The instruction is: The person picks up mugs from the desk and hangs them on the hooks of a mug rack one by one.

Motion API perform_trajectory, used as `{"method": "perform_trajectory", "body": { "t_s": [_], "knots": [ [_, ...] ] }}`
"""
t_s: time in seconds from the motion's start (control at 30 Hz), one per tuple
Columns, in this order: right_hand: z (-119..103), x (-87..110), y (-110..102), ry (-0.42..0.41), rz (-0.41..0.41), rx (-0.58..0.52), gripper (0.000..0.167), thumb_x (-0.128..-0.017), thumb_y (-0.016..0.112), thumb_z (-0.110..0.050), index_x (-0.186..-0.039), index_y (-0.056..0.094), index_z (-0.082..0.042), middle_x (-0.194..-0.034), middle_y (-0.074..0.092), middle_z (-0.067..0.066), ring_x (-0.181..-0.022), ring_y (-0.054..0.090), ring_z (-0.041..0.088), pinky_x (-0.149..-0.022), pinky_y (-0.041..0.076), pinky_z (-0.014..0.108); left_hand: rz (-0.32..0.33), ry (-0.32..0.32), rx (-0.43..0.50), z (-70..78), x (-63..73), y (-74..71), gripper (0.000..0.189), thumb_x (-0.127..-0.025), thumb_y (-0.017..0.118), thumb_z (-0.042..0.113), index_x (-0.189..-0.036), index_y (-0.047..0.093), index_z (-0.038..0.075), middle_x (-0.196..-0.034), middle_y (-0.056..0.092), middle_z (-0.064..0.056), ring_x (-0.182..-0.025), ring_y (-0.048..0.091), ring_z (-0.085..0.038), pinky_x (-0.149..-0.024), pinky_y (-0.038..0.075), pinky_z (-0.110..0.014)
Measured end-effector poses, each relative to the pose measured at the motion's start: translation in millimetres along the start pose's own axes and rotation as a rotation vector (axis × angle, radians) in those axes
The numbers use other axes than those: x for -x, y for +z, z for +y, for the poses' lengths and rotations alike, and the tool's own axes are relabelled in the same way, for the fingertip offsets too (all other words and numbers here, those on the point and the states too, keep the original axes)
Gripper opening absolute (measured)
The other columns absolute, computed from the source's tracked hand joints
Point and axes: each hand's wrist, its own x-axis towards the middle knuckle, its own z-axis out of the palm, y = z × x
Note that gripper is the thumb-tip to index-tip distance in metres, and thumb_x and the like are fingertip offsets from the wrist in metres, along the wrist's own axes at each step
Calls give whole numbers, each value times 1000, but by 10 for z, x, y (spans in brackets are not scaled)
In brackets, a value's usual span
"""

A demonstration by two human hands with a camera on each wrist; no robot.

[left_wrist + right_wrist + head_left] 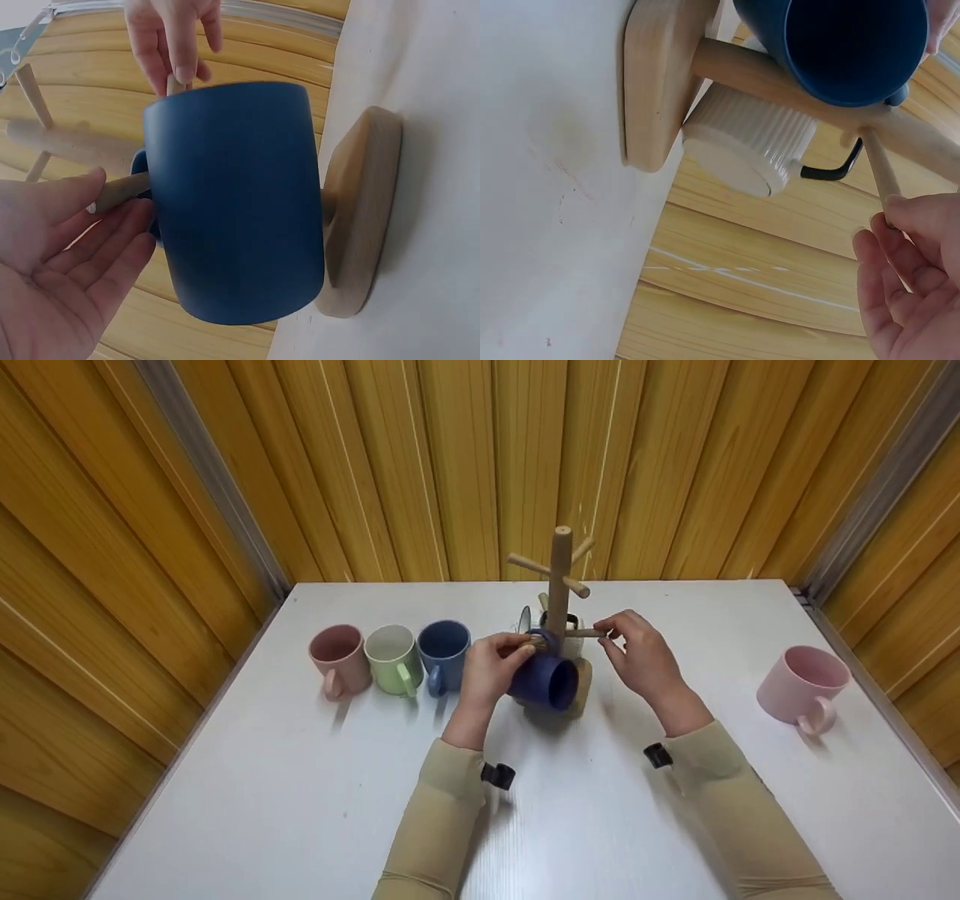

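Note:
A wooden mug tree (pixel 559 585) stands near the middle of the white table. From one of its lower pegs a dark blue mug (pixel 236 202) hangs by its handle, tipped sideways with its mouth toward the right. My left hand (pixel 491 667) pinches the end of that peg (pixel 120 192) between thumb and fingers, close beside the mug's handle. On the other side, my right hand (pixel 643 656) pinches the tip of another lower peg (pixel 881 176), which carries no mug. Behind the post hangs a ribbed white mug (pixel 746 142) with a black handle, mostly hidden in the head view.
Left of the tree stand a dusty pink mug (pixel 341 660), a pale green mug (pixel 393 660) and a blue mug (pixel 444 652) in a row. A light pink mug (pixel 802 686) is at the far right. Wood-patterned walls (pixel 450 472) enclose the table's back and sides.

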Motion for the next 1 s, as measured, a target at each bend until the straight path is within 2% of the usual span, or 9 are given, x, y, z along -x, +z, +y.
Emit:
{"method": "perform_trajectory", "body": {
  "t_s": [0.17,0.47,0.7,0.9,0.97,1.0],
  "knots": [
    [-102,98,-7,-79,40,60,16,-89,75,4,-104,68,2,-96,67,15,-89,69,29,-73,59,44,52,-50,54,-42,-147,-11,18,-91,79,12,-107,78,5,-102,79,-11,-92,73,-19,-83,61,-28],
    [-268,231,80,-164,94,56,16,-85,79,3,-98,69,2,-89,66,14,-81,69,25,-69,59,39,74,-59,93,-95,-408,21,17,-90,78,6,-105,74,-1,-103,79,-17,-95,76,-24,-82,62,-27],
    [-416,216,183,-199,121,67,18,-85,82,-1,-97,68,2,-87,65,13,-80,69,25,-67,60,37,77,-55,-5,-86,-588,45,17,-90,79,10,-106,79,4,-105,80,-11,-100,76,-23,-91,59,-32],
    [-512,177,264,-153,119,96,18,-86,81,-3,-97,68,1,-90,67,14,-82,69,25,-71,61,38,82,-64,-77,-86,-683,92,18,-93,77,15,-109,80,8,-106,80,-8,-101,75,-20,-91,59,-31],
    [-533,177,281,-138,123,96,17,-87,81,-3,-96,68,2,-89,66,15,-81,69,26,-71,61,39,104,-31,-112,-91,-658,118,19,-94,76,16,-111,80,9,-107,80,-7,-101,75,-19,-90,59,-30],
    [-538,178,286,-132,129,97,16,-87,80,-2,-96,68,2,-89,66,15,-81,69,26,-71,61,40,129,14,-134,-99,-629,134,20,-94,76,15,-112,80,9,-109,80,-7,-103,75,-19,-91,58,-29]
  ]
}}
